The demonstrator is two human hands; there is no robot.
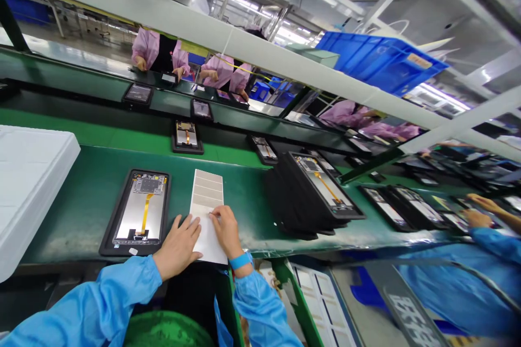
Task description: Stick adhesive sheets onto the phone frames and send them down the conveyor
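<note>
Sheet (207,196) lies under left grip (179,245), fingers spread, and right grip (228,232), fingertips pinched together.

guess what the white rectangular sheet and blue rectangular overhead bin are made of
White rectangular sheet: probably smooth, matte coated paper, being thin and flat with crisp edges.
Blue rectangular bin: likely moulded plastic with soft sheen, judging by its even colour and stiff rim.
</note>
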